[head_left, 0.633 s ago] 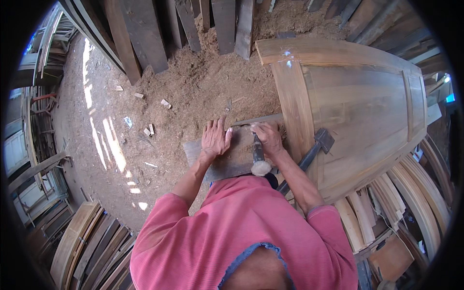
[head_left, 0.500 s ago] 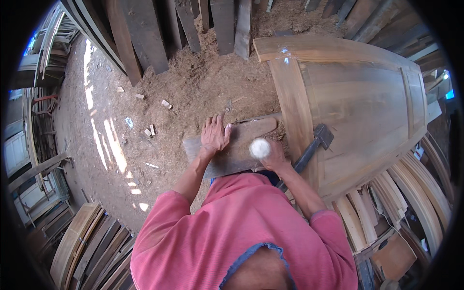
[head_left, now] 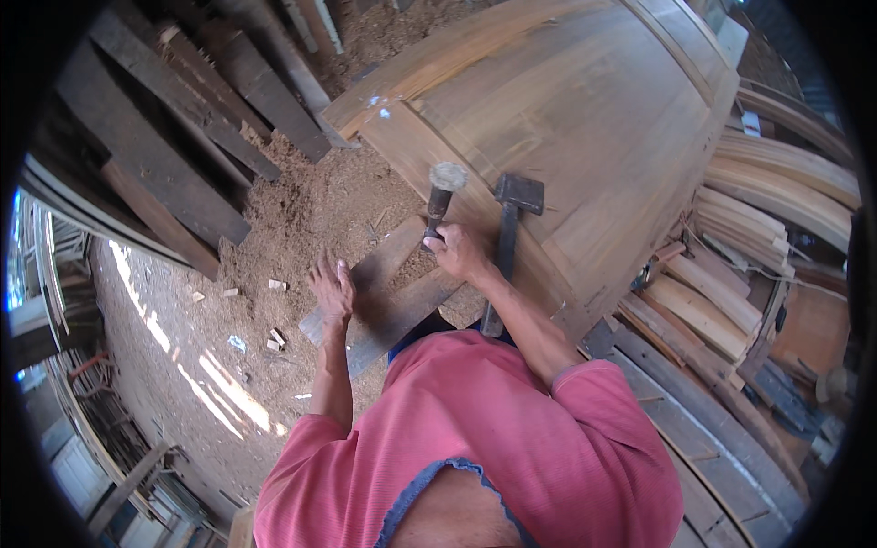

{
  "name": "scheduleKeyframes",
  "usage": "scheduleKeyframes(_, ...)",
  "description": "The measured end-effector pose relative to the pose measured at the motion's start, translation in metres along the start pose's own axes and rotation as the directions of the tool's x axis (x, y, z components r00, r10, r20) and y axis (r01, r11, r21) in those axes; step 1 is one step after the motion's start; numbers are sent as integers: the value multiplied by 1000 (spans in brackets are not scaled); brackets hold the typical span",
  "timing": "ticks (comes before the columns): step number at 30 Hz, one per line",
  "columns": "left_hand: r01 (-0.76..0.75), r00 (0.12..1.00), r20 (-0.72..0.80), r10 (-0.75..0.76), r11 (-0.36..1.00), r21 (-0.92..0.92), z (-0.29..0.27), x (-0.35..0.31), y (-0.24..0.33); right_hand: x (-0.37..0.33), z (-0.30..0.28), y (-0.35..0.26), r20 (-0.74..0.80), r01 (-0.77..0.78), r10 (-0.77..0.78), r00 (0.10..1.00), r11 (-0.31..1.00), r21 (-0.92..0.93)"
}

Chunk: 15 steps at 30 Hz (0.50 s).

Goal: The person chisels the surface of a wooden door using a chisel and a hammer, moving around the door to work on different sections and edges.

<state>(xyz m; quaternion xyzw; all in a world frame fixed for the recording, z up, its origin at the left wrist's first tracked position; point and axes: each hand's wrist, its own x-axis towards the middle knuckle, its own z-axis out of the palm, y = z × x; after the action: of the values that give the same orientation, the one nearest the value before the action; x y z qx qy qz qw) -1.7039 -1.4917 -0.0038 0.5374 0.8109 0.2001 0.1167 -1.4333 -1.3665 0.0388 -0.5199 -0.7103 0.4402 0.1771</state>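
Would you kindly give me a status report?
Left hand open at wooden plank. Right hand gripping round-headed tool. Hammer close by, head over wooden panel.

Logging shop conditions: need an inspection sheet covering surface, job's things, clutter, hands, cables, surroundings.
Surface: worn wooden boards in front of the person.
Job's things: tool with pale round end, in the right hand; dark hammer, its head over the framed wooden panel.
Clutter: small wood blocks and shavings on the floor.
Hands: left hand open at the boards' left end, contact unclear; right closed around the tool.
Cables: nothing seen that is clearly one.
Surroundings: dark planks ahead-left; paler stacked planks right.
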Motion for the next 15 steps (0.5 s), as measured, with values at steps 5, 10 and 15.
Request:
scheduleKeyframes(5, -263, 945, 22, 327, 796, -545, -41, 32, 129, -48, -21, -13, -11, -36, 34, 999, 987, -159)
scheduleKeyframes(10, -16, 794, 460, 397, 770, -637, -27, 53, 200, -47, -38, -45, 249, 5, 73, 966, 955, -298)
scheduleKeyframes(15, -351, 744, 424, 517, 841, -411, -27, 67, 234, -78, -80, -7, -292, -162, 128, 948, 982, -95)
